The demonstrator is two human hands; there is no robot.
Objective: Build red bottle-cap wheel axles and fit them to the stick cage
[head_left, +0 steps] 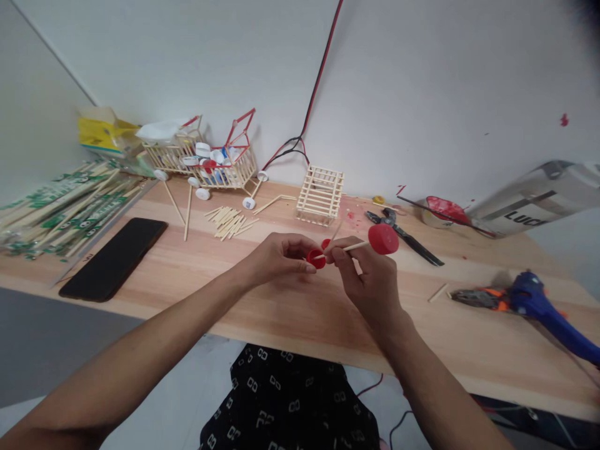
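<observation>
Fingers of the left hand pinch a small red cap, held just above the table near its front edge. Right beside it, the right hand grips a thin stick between thumb and fingertips; the stick runs level, its left tip touching the small cap and its right end stuck into a bigger red cap. Both hands are closed on what they hold and nearly touch each other, over the middle of the table.

Behind the hands, near the wall, stands a small open crate built of sticks. Left of it lies a loose heap of short sticks, and further back a stick-built cart on white cap wheels, loaded with bottle caps. A black phone lies flat at the left, beside a pile of wrapped chopsticks. To the right of the hands lie pliers, then a dish of red paint against the wall. At the far right, a blue glue gun rests on the table, with one short stick just left of it. A red and black wire runs up the wall.
</observation>
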